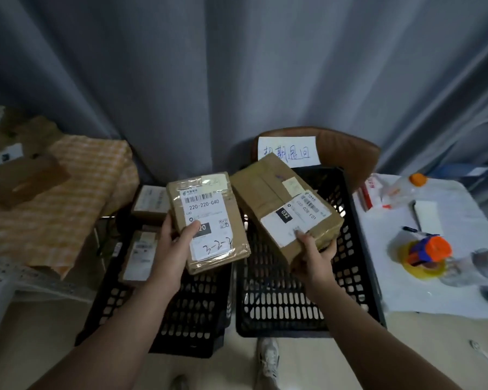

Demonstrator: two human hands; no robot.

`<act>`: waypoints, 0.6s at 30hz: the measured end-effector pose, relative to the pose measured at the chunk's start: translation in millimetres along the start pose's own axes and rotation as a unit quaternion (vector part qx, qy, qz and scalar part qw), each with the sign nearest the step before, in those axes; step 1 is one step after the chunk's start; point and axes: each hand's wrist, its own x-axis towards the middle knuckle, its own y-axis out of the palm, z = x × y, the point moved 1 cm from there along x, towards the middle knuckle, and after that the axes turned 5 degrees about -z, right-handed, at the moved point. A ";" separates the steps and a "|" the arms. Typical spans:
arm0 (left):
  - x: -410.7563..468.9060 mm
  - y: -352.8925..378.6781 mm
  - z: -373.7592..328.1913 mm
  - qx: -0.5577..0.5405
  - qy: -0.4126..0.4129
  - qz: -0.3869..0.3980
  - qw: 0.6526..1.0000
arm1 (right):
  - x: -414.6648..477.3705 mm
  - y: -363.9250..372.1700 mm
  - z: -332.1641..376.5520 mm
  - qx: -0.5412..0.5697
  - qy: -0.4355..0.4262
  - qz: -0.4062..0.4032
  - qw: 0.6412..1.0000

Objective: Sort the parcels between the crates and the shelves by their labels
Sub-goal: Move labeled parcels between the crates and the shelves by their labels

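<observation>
A small parcel (209, 209) marked 220-220-040 is gripped by the left hand (175, 246), thumb on its label, above the left crate (197, 313), where two more parcels (150, 202) lie. The right hand (313, 256) grips a bigger parcel (276, 198) marked 032 above the right crate (279, 302), thumb on top. A handwritten sign (289, 152) stands behind.

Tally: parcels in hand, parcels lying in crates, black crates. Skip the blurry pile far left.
Parcels in hand: 2, 220-220-040 parcel in left hand, 032 parcel in right hand
Parcels in crates: 2, far parcel and near parcel, both in left crate
Black crates: 2, counting the right crate
Total: 6
</observation>
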 end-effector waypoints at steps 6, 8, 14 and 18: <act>9.5 40.4 39.9 -0.014 -0.034 -0.064 0.997 | 54.7 -29.4 -24.2 0.023 0.078 -0.076 0.994; 15.5 50.3 48.1 -0.011 -0.036 -0.068 0.997 | 78.0 -17.2 -31.7 0.020 0.106 -0.082 0.991; 48.4 66.9 66.7 -0.013 -0.031 -0.091 0.995 | 144.7 20.3 -72.2 -0.021 0.170 -0.121 0.978; 64.8 71.3 73.5 -0.048 -0.061 -0.087 0.993 | 167.8 -1.1 -104.0 -0.077 0.211 -0.135 0.965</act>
